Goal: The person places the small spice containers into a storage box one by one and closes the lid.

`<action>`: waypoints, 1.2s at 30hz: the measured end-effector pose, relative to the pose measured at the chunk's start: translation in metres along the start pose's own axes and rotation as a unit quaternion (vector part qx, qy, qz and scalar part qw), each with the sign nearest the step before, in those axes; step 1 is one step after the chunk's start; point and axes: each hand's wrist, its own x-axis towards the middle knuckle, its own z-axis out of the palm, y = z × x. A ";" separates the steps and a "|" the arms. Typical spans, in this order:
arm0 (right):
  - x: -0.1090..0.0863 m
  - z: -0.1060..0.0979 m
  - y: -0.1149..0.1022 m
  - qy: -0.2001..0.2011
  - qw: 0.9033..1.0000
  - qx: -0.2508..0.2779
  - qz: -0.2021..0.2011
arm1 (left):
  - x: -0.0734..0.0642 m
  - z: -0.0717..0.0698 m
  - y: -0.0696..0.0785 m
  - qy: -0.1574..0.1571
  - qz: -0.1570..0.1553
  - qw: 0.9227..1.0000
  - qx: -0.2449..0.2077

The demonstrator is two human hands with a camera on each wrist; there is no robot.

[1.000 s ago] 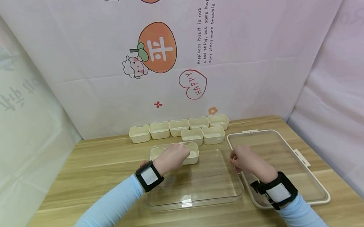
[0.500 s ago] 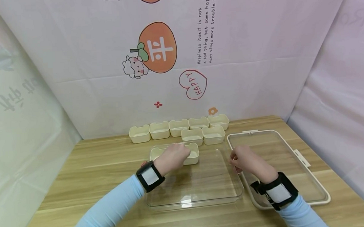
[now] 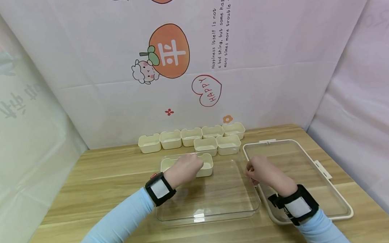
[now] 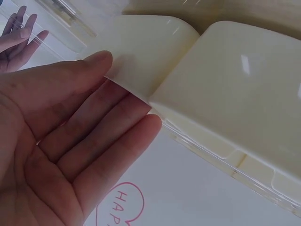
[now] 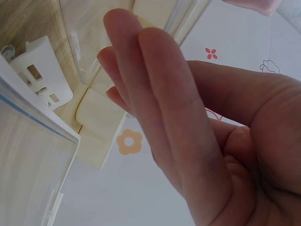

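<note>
My left hand (image 3: 184, 168) reaches over a clear plastic bin (image 3: 222, 200) that holds two small cream boxes along its far side. Thumb and fingers pinch the rim of the right-hand cream box (image 3: 207, 167), with the thumb (image 4: 99, 62) on its outer wall. Partly hidden behind the hand, the other cream box (image 3: 165, 163) stands right beside it. My right hand (image 3: 266, 173) is by the bin's right wall, over the near left edge of a clear lid. Its fingers (image 5: 171, 89) extend fairly straight in the right wrist view, with nothing seen between them and the thumb.
Several more cream boxes (image 3: 170, 140) line the back of the wooden table (image 3: 106, 183), two of them in front of the others. The clear lid (image 3: 301, 175) with a white rim and clips lies on the right. A printed cloth (image 3: 261, 86) hangs behind.
</note>
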 end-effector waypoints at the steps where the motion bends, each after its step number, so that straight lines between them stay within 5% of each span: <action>1: 0.000 0.000 0.000 0.000 1.000 0.001 0.001 | 0.000 0.000 0.000 -0.001 0.000 1.000 -0.001; 15: -0.001 -0.001 0.001 0.000 1.000 0.001 -0.002 | 0.003 -0.007 -0.003 0.004 -0.006 1.000 -0.030; 22: 0.000 0.000 0.000 0.001 1.000 0.002 0.000 | 0.013 -0.011 -0.006 0.026 -0.018 1.000 0.000; 36: 0.002 0.001 0.004 0.000 1.000 -0.010 0.001 | 0.042 -0.014 -0.025 0.024 -0.038 0.998 -0.037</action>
